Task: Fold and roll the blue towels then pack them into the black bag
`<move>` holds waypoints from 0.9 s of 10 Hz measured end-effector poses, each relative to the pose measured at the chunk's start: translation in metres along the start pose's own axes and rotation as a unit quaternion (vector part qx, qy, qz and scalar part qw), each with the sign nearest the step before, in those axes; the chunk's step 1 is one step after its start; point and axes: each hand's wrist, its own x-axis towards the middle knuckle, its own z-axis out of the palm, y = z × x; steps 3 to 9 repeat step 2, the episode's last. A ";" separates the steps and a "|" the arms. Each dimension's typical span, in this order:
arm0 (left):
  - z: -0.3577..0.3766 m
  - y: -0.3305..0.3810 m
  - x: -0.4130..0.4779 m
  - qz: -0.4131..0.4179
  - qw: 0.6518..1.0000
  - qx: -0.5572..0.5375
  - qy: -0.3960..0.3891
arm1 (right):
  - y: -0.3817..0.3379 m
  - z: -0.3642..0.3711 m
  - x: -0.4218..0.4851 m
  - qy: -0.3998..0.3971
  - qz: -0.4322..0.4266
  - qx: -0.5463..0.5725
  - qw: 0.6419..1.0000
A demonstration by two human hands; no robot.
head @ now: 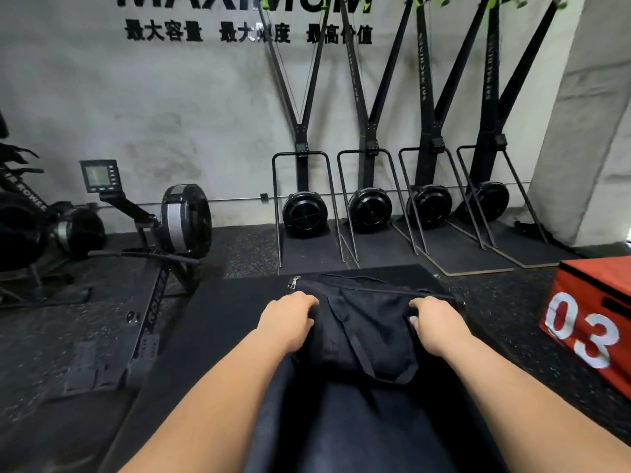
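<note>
Black bag (368, 322), single, gripped by left hand (286, 322) and right hand (435, 327).

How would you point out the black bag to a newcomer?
Below the grey wall with its four upright ski machines, a dark mat lies on the floor. On it lies the black bag, the left hand and right hand holding its ends; unlike the machines, it is soft fabric with a silver zipper pull and looping strap.
</note>
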 end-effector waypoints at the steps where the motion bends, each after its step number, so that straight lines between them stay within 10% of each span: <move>1: -0.010 -0.003 -0.011 0.003 1.000 -0.017 0.006 | -0.018 -0.010 -0.003 -0.002 -0.023 0.026 0.999; 9: -0.023 -0.005 -0.019 -0.007 0.999 -0.039 0.030 | -0.042 -0.020 -0.005 0.008 -0.043 0.053 0.998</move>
